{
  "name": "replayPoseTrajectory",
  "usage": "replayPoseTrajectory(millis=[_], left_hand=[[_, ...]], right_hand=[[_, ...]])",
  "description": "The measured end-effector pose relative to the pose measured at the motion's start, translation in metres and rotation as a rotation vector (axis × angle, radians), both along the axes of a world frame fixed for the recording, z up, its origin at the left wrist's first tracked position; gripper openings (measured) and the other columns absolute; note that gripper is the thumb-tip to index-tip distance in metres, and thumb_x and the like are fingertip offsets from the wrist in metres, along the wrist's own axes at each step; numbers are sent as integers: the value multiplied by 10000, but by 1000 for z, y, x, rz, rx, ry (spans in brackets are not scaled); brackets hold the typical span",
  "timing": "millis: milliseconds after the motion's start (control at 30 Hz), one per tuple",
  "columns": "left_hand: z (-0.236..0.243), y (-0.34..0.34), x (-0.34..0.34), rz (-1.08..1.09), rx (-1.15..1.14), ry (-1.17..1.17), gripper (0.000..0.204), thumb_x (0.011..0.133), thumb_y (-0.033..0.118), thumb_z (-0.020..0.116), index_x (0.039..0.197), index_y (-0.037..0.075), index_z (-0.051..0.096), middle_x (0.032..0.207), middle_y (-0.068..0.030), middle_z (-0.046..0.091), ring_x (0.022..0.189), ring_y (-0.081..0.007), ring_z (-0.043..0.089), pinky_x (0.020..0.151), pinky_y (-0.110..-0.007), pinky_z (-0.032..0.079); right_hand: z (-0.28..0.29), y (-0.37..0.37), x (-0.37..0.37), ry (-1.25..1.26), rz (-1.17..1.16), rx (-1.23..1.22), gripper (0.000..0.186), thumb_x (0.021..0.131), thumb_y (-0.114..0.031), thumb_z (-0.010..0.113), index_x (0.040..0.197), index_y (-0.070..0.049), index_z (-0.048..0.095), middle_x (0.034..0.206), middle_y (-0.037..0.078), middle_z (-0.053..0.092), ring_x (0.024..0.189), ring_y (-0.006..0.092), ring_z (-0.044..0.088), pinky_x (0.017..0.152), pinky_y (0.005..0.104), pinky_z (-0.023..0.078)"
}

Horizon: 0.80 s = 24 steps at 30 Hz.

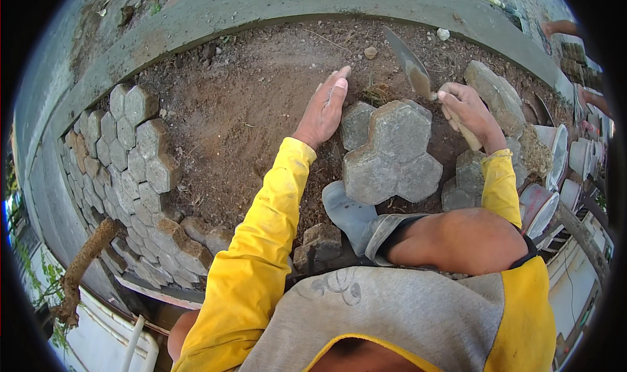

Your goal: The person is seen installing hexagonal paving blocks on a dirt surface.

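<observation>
My right hand (471, 114) is wrapped round the wooden handle of a pointed trowel (410, 65), its metal blade tilted up and away over the soil. My left hand (324, 111) is stretched out above the bare soil (241, 111), fingers straight and holding nothing. Between my hands and nearer to me, a grey three-lobed concrete paver (392, 153) rests on other paver pieces, beside my boot (349, 215). Another paver block (354, 125) shows at its far left. Whether my left palm touches anything is hidden.
Interlocking pavers (127, 170) are laid at the left. A concrete curb (261, 3) curves round the far side. Loose pavers (494, 98) and white buckets (552, 151) stand at the right. A rough brown post (85, 267) rises at near left. Another person's limbs (562, 28) show far right.
</observation>
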<state>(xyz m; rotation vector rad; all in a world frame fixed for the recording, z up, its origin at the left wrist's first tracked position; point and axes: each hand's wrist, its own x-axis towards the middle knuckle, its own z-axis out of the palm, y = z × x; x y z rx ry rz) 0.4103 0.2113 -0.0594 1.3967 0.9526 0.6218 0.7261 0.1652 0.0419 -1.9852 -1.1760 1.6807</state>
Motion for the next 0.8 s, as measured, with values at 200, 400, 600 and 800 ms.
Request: replayPoseTrajectory(millis=[200,400,600,800], left_hand=[[20,-59,29,43,181,96,513,1052,372,392,1339,-24,545,1401,-227,534,1337,-384,460,1145,-449,311],[24,-60,20,83,234,161,488,1016,350,469,1310,-31,552,1363,-237,548,1292,-391,486,1112,-447,354],[26,-67,26,111,257,179,491,1007,356,488,1307,-29,541,1353,-237,548,1278,-393,491,1102,-457,364],[27,-71,21,143,274,206,487,1001,363,489,1294,-23,542,1342,-236,557,1265,-399,501,1093,-471,368]], right_hand=[[-39,60,-6,292,354,-307,348,966,-394,613,879,-59,583,628,6,514,479,97,480,439,261,383],[-36,16,-3,66,105,-166,360,984,-412,570,888,-65,556,639,16,523,464,112,486,420,271,386],[-30,-45,22,-191,-163,-122,382,991,-468,534,889,-100,541,626,11,524,452,118,507,410,277,406],[-44,-80,7,-401,-478,91,357,1007,-414,522,892,-77,544,612,15,499,450,129,511,413,295,410]])
